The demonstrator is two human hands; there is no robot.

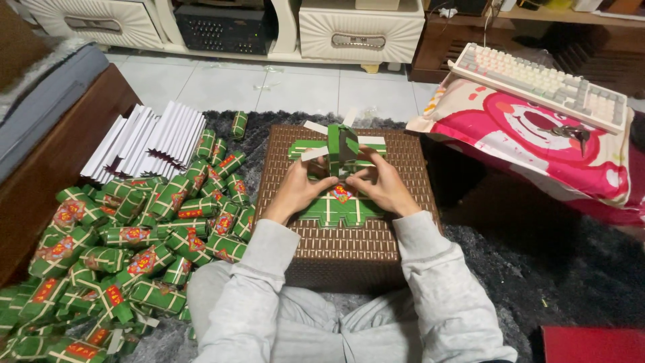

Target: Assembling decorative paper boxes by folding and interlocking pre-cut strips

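- The brown woven box [349, 249] serves as the worktop and is my landmark; it stands on a dark rug [571, 269] in front of the person's crossed legs.
- Left of the box lies a big heap of folded green boxes [127, 249] with red labels, and behind this heap leans a stack of flat white card blanks [151, 138].
- On top of the box lies a flat green card sheet [336, 202], partly folded, with a flap standing upright at its far end.
- The left hand [299, 188] and the right hand [383, 185] both rest on the sheet, fingers curled narrow and pinching its middle folds.
- I judge the step is folding the sheet into a box; the next move probably needs the side flaps raised and tucked while one hand presses the base.
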